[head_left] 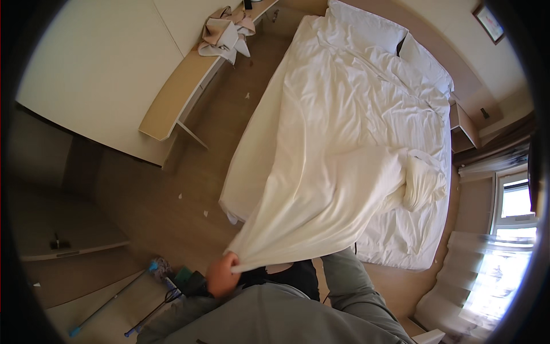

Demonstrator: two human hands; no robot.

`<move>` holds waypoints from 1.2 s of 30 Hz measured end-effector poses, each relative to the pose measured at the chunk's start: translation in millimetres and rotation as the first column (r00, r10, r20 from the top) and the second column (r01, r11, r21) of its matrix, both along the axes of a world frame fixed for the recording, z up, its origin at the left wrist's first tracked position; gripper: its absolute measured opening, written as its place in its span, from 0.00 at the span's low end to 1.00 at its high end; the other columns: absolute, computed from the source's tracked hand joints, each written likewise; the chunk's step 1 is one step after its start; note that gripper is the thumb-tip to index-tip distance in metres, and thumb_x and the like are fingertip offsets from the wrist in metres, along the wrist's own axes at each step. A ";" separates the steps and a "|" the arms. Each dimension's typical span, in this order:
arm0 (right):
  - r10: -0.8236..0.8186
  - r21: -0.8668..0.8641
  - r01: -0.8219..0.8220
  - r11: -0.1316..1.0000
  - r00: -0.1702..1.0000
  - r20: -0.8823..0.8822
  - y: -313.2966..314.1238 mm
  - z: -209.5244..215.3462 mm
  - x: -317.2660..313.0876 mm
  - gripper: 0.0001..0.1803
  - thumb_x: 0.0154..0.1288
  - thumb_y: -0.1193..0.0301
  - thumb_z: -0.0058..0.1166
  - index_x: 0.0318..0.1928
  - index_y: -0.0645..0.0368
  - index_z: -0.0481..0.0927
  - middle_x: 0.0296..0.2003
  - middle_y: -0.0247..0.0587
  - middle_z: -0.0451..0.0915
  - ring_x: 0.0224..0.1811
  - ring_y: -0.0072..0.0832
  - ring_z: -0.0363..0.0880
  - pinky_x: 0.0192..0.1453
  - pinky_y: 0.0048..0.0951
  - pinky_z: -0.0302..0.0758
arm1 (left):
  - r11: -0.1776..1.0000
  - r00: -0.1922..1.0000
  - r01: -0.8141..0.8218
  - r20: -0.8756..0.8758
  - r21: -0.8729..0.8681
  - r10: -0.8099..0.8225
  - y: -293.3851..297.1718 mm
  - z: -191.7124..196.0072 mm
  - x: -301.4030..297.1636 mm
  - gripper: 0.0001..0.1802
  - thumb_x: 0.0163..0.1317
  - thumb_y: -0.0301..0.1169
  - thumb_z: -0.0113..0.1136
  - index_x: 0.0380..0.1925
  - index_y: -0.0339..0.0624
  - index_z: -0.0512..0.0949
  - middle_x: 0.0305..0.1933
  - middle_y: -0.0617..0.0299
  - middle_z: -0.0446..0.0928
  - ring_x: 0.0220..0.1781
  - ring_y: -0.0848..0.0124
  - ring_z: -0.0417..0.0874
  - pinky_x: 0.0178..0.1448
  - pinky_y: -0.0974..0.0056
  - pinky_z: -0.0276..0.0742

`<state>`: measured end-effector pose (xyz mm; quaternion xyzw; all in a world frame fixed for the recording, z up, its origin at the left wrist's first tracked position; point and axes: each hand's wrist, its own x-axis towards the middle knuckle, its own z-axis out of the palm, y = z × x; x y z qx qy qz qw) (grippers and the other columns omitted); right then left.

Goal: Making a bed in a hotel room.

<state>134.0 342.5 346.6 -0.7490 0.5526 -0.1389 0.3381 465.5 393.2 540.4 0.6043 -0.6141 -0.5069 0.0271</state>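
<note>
A white duvet (309, 200) lies rumpled over the bed, and its near corner is stretched taut toward me. My left hand (222, 275) is closed around that corner, off the bed's foot, close to my body. The grey sleeve of my right arm (352, 281) reaches forward under the duvet's near edge, which hides the right hand. On the right part of the bed the duvet is bunched into a thick fold (424, 180). Below it shows the white sheet (401, 238) over the mattress.
Two white pillows (366, 26) rest at the headboard. A narrow wooden desk (166, 109) on the left wall carries crumpled cloth (226, 34). Mops (160, 268) lie on the floor at lower left, with paper scraps (205, 213) nearby. A curtained window (515, 200) stands at right.
</note>
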 end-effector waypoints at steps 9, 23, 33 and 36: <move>-0.023 -0.029 0.026 0.999 0.995 0.102 57.6 1.1 221.7 0.18 0.60 0.60 0.51 0.48 0.53 0.79 0.54 0.51 0.75 0.60 0.49 0.70 0.60 0.48 0.65 | 0.740 0.770 -0.616 -0.405 -0.269 0.494 -19.9 -0.5 110.0 0.10 0.57 0.20 0.51 0.40 0.33 0.73 0.35 0.52 0.78 0.37 0.66 0.80 0.43 0.64 0.74; 0.029 -0.159 0.032 0.987 0.930 0.366 28.5 -0.9 274.0 0.17 0.58 0.62 0.53 0.46 0.54 0.80 0.54 0.50 0.75 0.60 0.50 0.68 0.62 0.50 0.63 | 0.704 0.802 -0.597 -0.306 -0.385 0.513 11.9 -22.2 143.0 0.07 0.63 0.24 0.50 0.34 0.30 0.74 0.30 0.53 0.79 0.32 0.72 0.79 0.36 0.66 0.73; -0.045 0.047 0.025 0.999 0.859 0.511 52.9 0.9 279.5 0.21 0.61 0.63 0.55 0.55 0.52 0.76 0.57 0.48 0.73 0.62 0.45 0.67 0.65 0.45 0.62 | 0.895 0.841 -0.445 -0.363 -0.043 0.401 28.8 -17.2 123.5 0.09 0.61 0.29 0.58 0.34 0.34 0.70 0.25 0.60 0.75 0.27 0.75 0.74 0.30 0.68 0.68; -0.067 0.137 -0.034 0.990 0.741 0.668 48.6 10.3 273.7 0.24 0.74 0.66 0.36 0.66 0.57 0.58 0.64 0.45 0.64 0.65 0.38 0.64 0.67 0.38 0.65 | 0.891 0.838 -0.347 -0.330 0.293 0.435 33.8 -21.4 127.0 0.25 0.61 0.34 0.63 0.50 0.33 0.63 0.38 0.60 0.76 0.34 0.76 0.76 0.37 0.69 0.74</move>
